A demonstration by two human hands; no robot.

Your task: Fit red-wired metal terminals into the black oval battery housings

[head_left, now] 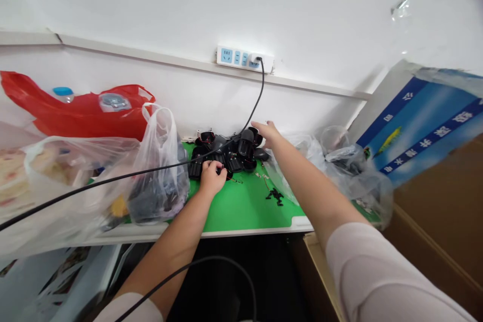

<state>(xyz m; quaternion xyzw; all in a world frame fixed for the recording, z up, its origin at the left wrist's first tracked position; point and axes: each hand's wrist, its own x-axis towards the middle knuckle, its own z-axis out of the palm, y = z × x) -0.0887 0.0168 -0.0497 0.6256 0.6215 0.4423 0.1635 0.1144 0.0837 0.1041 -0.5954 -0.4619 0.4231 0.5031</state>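
A pile of black plastic parts [246, 144], some rounded like housings and with thin wires, lies at the back of the green tabletop [241, 211]. At the pile's front left, my left hand [212, 178] is closed with curled fingers on a dark plastic part, mostly hidden by the fingers. My right hand [267, 134] reaches to the pile's right end, its fingers stretched out and nothing visible in them. Several small black pieces [275, 196] lie on the green surface below the right forearm. A black cable [158, 167] crosses in front of the pile.
The cable runs up to a power strip [244, 58] on the wall. Clear plastic bags [160, 176] and a red bag [90, 115] crowd the left. More clear bags [352, 171] lie right, beside a blue printed panel [426, 121] and a cardboard box [320, 271].
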